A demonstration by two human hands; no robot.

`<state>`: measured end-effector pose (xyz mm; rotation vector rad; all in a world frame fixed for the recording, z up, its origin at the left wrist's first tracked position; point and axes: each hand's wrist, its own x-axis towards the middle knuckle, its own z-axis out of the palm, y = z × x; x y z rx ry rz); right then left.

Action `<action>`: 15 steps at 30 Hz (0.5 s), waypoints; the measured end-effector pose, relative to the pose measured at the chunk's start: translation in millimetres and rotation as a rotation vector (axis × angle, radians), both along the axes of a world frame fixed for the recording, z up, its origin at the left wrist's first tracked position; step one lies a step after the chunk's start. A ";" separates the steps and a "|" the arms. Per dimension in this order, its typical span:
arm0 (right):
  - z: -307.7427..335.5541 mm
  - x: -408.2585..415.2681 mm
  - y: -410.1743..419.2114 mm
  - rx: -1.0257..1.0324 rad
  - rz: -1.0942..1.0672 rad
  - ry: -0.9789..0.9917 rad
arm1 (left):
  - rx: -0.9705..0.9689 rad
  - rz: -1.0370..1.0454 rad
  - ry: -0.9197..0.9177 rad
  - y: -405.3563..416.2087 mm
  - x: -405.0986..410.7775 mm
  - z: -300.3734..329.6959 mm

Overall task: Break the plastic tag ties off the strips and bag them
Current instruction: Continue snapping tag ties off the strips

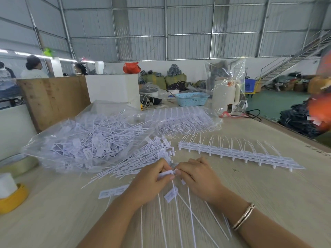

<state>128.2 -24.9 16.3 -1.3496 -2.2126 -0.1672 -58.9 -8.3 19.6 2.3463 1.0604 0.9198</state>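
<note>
— Both forearms are reaching in from the bottom edge, and I'm seeing the left hand (152,181) and right hand (198,178) meeting over the table (268,194). What are the fingers doing?

— They're curling in and pinching one white strip of ties (169,173) between them, thumbs nearly touching; I'm judging that's so a tag can be snapped off at the joint. Tails are fanning toward me under the wrists, likely so they stay out of the way.

— Where's the rest sitting?

— A full strip (238,154) is lying just right of the hands, within reach. Loose ties (143,161) are piling up just beyond the left hand, spilling from the clear bag (86,140), whose mouth is facing the hands, I'd guess for easy filling.

— Anything else?

— A blue basket (191,99) is standing far back.
</note>
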 end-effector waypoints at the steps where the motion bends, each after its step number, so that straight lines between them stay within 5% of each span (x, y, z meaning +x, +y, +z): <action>1: 0.3 -0.7 0.1 -0.022 0.000 0.049 | 0.012 -0.002 -0.015 -0.3 0.6 0.6; 12: 2.7 -9.2 -5.0 -0.210 0.145 0.499 | 0.065 -0.017 -0.079 -0.5 2.0 4.5; 15: 3.1 -5.6 -3.9 -0.283 0.097 0.813 | 0.059 -0.010 -0.111 -2.2 0.7 5.7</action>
